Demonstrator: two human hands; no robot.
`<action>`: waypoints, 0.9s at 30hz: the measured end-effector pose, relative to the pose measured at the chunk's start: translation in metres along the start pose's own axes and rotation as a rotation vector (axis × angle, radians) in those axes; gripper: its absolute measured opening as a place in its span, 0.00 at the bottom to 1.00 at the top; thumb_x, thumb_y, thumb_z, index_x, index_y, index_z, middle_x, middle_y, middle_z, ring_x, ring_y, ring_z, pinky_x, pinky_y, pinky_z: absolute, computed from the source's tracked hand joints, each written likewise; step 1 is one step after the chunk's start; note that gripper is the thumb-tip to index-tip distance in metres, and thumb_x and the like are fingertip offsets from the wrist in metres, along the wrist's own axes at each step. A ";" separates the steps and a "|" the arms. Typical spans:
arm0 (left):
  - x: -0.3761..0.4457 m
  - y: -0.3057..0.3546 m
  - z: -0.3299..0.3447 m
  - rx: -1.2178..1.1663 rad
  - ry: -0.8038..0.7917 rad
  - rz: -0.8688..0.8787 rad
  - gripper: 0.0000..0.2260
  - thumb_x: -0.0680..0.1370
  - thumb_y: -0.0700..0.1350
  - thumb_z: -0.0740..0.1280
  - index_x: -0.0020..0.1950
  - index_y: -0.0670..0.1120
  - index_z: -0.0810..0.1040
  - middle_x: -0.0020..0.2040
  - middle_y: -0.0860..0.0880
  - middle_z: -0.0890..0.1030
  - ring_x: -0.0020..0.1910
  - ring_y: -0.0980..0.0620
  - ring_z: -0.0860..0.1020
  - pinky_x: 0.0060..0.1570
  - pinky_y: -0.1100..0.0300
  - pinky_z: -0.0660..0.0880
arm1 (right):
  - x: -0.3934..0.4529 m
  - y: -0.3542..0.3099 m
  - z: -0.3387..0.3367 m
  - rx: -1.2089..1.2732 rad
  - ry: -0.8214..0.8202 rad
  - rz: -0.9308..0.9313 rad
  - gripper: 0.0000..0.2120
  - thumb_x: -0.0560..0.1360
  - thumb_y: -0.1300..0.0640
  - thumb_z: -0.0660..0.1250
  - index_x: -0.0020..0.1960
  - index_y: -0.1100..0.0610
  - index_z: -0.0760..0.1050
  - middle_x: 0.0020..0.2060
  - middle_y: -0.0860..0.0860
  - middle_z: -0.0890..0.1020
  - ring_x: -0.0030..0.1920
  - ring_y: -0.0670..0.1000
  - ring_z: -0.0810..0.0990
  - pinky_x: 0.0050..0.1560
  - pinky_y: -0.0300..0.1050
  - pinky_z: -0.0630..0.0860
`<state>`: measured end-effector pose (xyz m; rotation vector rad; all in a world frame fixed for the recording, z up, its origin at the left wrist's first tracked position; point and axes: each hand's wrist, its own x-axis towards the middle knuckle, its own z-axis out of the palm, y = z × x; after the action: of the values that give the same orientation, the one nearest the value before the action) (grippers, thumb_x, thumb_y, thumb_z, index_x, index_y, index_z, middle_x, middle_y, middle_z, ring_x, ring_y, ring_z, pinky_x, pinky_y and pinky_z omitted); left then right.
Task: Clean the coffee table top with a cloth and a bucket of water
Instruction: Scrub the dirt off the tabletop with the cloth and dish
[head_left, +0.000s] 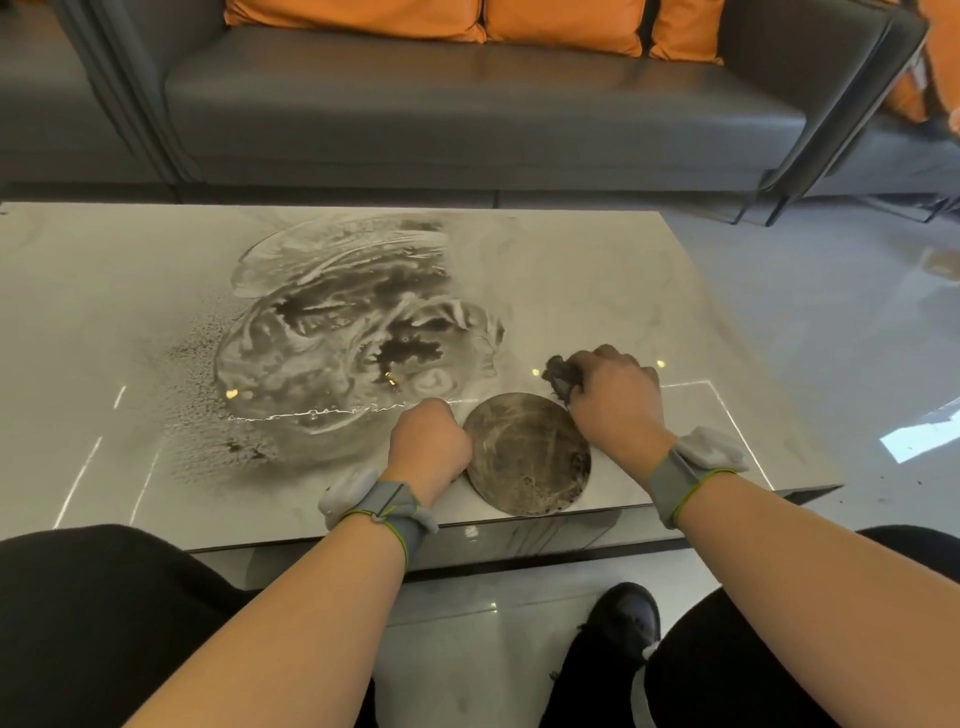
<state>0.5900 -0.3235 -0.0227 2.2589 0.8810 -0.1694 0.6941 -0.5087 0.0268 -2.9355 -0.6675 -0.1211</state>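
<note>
**Wiping stage: cloth at the near right of the table top**

The right hand (615, 400) is curled round a dark, wadded cloth (560, 375), which rests on the coffee table top (104, 322) just beyond a round dark disc (527, 453). The left hand (428, 441) is a closed fist touching the disc's left edge; whether it holds anything cannot be told. A large wet, dark smear (353, 332) covers the middle of the top. No bucket is in view.

Step in hand, by judgement: wiping, with most of the soiling still in place. The next move calls for carrying the cloth left into the smear, with overlapping strokes, and rinsing it when loaded. The disc probably needs moving aside to reach the surface beneath
</note>
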 end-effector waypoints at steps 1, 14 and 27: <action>0.004 -0.003 0.001 -0.017 -0.017 -0.022 0.12 0.64 0.46 0.63 0.40 0.44 0.81 0.39 0.45 0.85 0.40 0.43 0.84 0.44 0.53 0.83 | 0.002 -0.011 0.001 -0.002 0.018 -0.066 0.15 0.74 0.55 0.62 0.59 0.50 0.78 0.51 0.53 0.78 0.53 0.60 0.77 0.56 0.54 0.70; -0.005 0.001 -0.007 -0.065 -0.024 0.000 0.20 0.62 0.45 0.57 0.49 0.41 0.80 0.45 0.40 0.84 0.47 0.39 0.83 0.49 0.50 0.82 | -0.047 -0.064 0.049 0.179 -0.042 -0.303 0.16 0.72 0.56 0.60 0.55 0.54 0.82 0.50 0.54 0.81 0.50 0.59 0.77 0.50 0.53 0.75; 0.001 -0.007 0.001 -0.092 -0.004 0.001 0.13 0.64 0.48 0.62 0.42 0.44 0.82 0.38 0.42 0.84 0.41 0.39 0.84 0.43 0.49 0.84 | -0.073 -0.022 0.023 0.234 -0.300 -0.622 0.19 0.72 0.64 0.62 0.59 0.48 0.77 0.54 0.46 0.78 0.51 0.53 0.72 0.52 0.55 0.74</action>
<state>0.5865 -0.3205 -0.0276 2.1729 0.8678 -0.1294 0.6198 -0.5172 -0.0011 -2.4447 -1.5024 0.3228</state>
